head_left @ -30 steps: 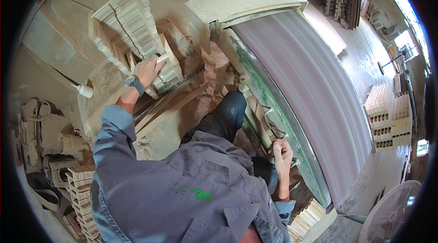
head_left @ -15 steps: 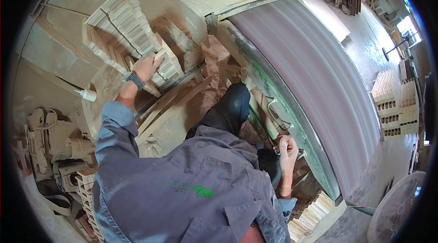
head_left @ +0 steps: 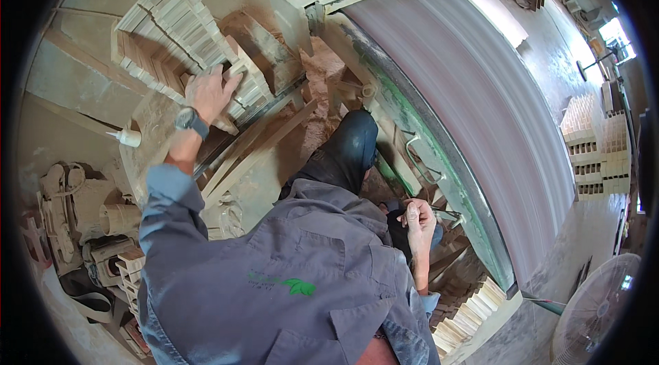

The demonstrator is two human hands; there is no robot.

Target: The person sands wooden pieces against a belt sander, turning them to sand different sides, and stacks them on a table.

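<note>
My left hand (head_left: 208, 95), with a watch on its wrist, lies on the near end of a stack of pale wooden pieces (head_left: 182, 25). Its fingers bend over a wooden piece (head_left: 240, 66) in the row and the thumb is on the right side. My right hand (head_left: 419, 222) is closed in front of my right knee, beside the green and grey frame of a belt sander (head_left: 473, 214). A metal lever (head_left: 449, 215) projects from the frame just behind that hand. Whatever its fingers may hold is hidden. The wide sanding belt (head_left: 460, 90) looks streaked, as if running.
A white squeeze bottle (head_left: 128, 137) stands left of my wrist. Wooden pieces (head_left: 470, 313) are stacked at the lower right, near a fan (head_left: 597, 313). More stacked wood (head_left: 600, 152) stands beyond the belt. Reddish dust (head_left: 322, 77) heaps under the sander.
My left hand has drawn slightly left and its fingers now bend over the stack's pieces. My right hand has shifted a little left, away from the sander's frame.
</note>
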